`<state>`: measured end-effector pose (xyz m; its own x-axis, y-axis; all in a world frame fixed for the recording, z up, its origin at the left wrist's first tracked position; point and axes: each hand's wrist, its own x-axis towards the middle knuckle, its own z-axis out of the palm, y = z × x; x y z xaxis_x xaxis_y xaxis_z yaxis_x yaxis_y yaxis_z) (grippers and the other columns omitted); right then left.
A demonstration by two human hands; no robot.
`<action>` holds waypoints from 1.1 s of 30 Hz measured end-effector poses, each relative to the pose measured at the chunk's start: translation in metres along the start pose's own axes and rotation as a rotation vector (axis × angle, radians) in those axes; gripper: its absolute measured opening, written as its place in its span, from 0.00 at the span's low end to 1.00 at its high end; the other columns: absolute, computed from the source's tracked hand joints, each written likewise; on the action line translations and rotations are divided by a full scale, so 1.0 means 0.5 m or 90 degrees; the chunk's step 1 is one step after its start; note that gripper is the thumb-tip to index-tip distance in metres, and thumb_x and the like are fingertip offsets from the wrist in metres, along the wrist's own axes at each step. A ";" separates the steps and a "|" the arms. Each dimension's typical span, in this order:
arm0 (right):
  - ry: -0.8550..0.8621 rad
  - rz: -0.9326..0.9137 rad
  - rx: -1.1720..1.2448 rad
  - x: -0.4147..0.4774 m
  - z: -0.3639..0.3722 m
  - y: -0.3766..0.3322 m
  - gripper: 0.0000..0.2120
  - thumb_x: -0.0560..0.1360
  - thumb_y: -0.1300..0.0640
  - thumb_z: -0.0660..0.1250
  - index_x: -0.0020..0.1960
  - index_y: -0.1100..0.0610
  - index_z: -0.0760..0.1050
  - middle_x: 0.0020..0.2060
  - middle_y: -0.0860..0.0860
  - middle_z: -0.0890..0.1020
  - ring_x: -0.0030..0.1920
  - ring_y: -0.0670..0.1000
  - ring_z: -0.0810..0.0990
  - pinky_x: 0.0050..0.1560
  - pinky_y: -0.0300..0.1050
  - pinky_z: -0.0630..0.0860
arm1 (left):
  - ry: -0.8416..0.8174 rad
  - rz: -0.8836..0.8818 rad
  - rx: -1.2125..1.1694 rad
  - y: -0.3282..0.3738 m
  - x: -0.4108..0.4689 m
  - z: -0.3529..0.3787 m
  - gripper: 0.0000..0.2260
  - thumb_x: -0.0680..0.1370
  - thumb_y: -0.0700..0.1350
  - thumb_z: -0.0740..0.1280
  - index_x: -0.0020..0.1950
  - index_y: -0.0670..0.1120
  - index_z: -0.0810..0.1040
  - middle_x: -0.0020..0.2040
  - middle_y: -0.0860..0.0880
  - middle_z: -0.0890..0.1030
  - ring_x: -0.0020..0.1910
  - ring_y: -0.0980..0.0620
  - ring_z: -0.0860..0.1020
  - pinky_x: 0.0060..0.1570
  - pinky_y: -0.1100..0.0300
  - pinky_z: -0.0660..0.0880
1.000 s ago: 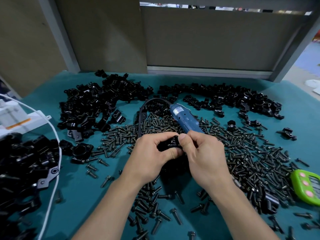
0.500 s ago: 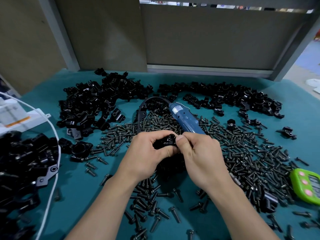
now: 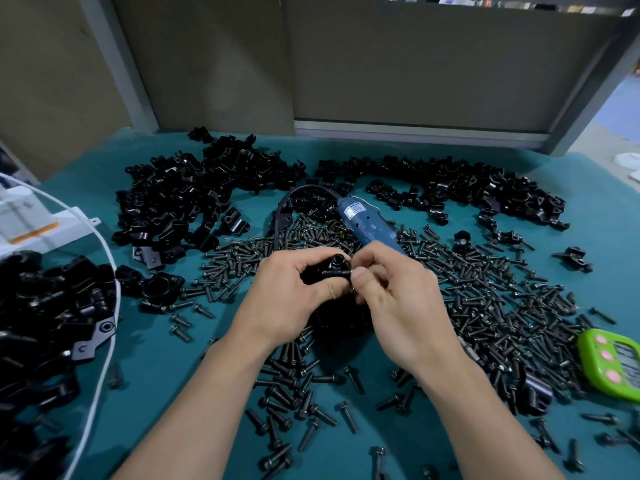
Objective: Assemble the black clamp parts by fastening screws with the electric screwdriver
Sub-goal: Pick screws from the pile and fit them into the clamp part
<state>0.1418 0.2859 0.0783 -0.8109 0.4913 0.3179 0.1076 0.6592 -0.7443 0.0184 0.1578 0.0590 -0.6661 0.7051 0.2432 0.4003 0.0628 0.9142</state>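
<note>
assembly work: left hand (image 3: 291, 299) curls round a black clamp part (image 3: 320, 273), right hand (image 3: 398, 306) pinches a screw (image 3: 336, 272) against it. seat it straight before taking the electric screwdriver (image 3: 370, 230), just beyond the right hand.

You have one blue electric screwdriver (image 3: 369, 225), one green timer (image 3: 613, 365), three heaps of black clamp parts (image 3: 194, 188), and loose screws (image 3: 485, 306) far too many to count.

The worktop (image 3: 145, 368) is teal; clamp parts (image 3: 194, 188) and screws (image 3: 485, 299) are black. The screwdriver (image 3: 369, 225) is blue, the timer (image 3: 613, 365) green with seemingly pink buttons, the cord (image 3: 104, 344) white
</note>
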 end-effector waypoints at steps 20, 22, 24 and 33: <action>0.005 0.023 0.017 0.004 0.001 -0.001 0.12 0.82 0.51 0.64 0.40 0.49 0.74 0.29 0.46 0.80 0.30 0.47 0.76 0.33 0.47 0.72 | -0.018 0.020 0.006 0.006 -0.004 0.003 0.12 0.75 0.43 0.79 0.56 0.56 0.87 0.48 0.60 0.87 0.49 0.61 0.85 0.49 0.67 0.78; 0.015 0.036 -0.023 0.007 0.008 -0.003 0.21 0.83 0.45 0.61 0.33 0.51 0.71 0.26 0.43 0.76 0.28 0.47 0.73 0.30 0.44 0.65 | -0.024 0.036 0.009 0.008 -0.005 0.005 0.14 0.74 0.44 0.79 0.56 0.59 0.87 0.50 0.61 0.87 0.52 0.61 0.85 0.53 0.66 0.79; 0.033 0.044 -0.032 0.006 0.008 -0.006 0.24 0.82 0.40 0.58 0.31 0.50 0.69 0.25 0.41 0.75 0.29 0.46 0.72 0.30 0.42 0.62 | -0.025 0.040 0.006 0.010 -0.006 0.007 0.15 0.74 0.45 0.78 0.56 0.62 0.86 0.51 0.62 0.87 0.53 0.62 0.84 0.54 0.67 0.78; 0.016 0.048 -0.002 0.008 0.011 -0.002 0.23 0.83 0.43 0.63 0.31 0.49 0.71 0.24 0.43 0.74 0.27 0.45 0.71 0.28 0.36 0.65 | -0.023 0.032 -0.003 0.007 -0.003 0.006 0.14 0.75 0.44 0.79 0.59 0.55 0.87 0.53 0.60 0.87 0.55 0.61 0.84 0.58 0.63 0.78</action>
<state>0.1353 0.2843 0.0771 -0.7863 0.5529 0.2758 0.1692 0.6220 -0.7645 0.0228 0.1591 0.0607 -0.6218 0.7325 0.2772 0.4293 0.0227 0.9029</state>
